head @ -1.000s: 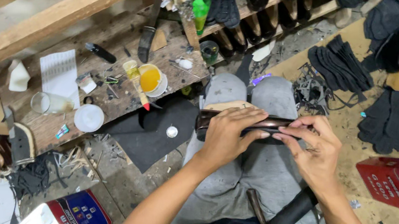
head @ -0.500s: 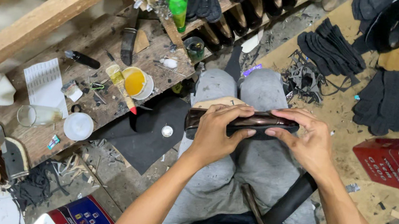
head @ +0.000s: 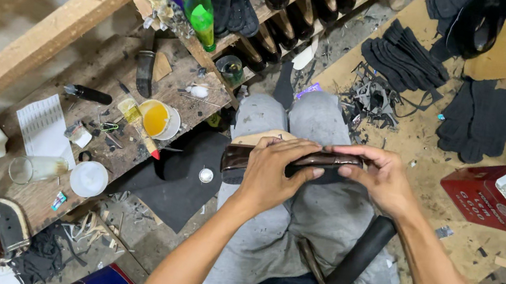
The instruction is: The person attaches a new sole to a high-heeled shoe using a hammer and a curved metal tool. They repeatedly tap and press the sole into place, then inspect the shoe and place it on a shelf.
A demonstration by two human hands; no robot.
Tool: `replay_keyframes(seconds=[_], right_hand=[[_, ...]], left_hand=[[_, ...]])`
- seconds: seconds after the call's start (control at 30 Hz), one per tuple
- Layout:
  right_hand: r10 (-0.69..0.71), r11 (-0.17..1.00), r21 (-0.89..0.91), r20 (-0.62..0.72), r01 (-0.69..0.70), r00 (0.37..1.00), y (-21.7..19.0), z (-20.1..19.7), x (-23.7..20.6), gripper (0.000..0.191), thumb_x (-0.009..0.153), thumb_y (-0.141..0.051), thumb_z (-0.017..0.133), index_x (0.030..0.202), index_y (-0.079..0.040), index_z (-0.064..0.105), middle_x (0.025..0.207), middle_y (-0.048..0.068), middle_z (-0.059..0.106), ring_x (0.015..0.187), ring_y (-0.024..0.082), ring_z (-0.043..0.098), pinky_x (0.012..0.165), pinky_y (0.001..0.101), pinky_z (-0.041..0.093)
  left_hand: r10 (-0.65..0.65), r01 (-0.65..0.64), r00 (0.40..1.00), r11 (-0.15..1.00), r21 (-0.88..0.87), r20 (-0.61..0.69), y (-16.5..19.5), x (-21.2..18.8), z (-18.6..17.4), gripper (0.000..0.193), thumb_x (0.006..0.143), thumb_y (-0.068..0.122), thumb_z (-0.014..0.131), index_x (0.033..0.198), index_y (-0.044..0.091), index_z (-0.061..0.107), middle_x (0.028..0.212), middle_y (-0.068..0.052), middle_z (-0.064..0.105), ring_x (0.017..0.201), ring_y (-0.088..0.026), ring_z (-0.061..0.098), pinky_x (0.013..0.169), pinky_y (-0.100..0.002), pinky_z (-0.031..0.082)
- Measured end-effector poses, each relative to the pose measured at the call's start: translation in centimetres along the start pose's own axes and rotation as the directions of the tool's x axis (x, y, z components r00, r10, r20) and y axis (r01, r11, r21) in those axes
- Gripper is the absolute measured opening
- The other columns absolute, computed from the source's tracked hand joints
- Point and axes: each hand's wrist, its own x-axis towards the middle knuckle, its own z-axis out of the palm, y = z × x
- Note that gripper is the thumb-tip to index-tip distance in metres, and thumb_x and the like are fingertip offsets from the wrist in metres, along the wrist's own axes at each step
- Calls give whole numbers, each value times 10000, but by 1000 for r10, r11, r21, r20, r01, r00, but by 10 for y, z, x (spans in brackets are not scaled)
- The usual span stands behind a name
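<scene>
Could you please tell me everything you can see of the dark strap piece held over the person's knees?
The dark strap piece is a long, narrow band of glossy dark brown material, perhaps leather, lying roughly level across the grey-trousered knees. The left hand covers its middle with the fingers curled over the top; the right hand pinches its right end. A pale sole-shaped piece sits just behind its left end.

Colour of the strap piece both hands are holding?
Glossy dark brown leather strap piece, nearly black; head view, held over the grey-trousered knees.
</scene>
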Motion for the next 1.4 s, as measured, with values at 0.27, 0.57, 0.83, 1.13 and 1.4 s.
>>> replay_keyframes(seconds=[0.27,0.57,0.83,1.13,1.4], right_hand=[[-63,996,-59,4,63,998,-43,13,12,460,882,-57,770,1330,-13,674,1273,133,749,1187,208,670,1047,352,526],[-348,793,-432,257,429,902,-126,9,10,930,627,-268,885,1466,-106,518,1482,118,575,1404,275,502,1169,461,376],[-533,587,-579,250,566,809,-81,40,8,614,707,-189,863,1265,-71,635,1353,122,650,1281,311,608,1089,425,478],[-511,488,-712,235,504,827,-77,49,2,268,755,-77,825,990,-62,695,1284,89,687,1216,280,652,1000,384,535],[-411,579,-731,122,362,903,-82,54,1,604,690,-201,866,1246,-44,690,1267,91,673,1138,294,659,925,369,529]], left_hand=[[84,-84,993,996,9,-77,11,10,-16,513,770,281,854,1237,134,702,1175,-69,729,1132,-267,665,998,-431,451],[-387,-68,868,529,-846,-311,-37,-45,-50,723,830,23,827,1458,67,471,1339,-127,565,1092,-227,572,889,-410,511],[127,-13,896,966,259,-427,-34,-64,-36,582,756,230,873,1276,88,653,1418,-151,542,1408,-396,420,1174,-541,316],[167,-87,950,954,288,-264,-19,-50,-6,226,826,183,792,1015,113,688,1406,-97,598,1402,-317,478,1188,-611,214],[144,-40,913,963,266,-382,-25,-40,2,166,846,179,796,947,118,680,1279,-16,680,1328,-233,565,1145,-549,282]])
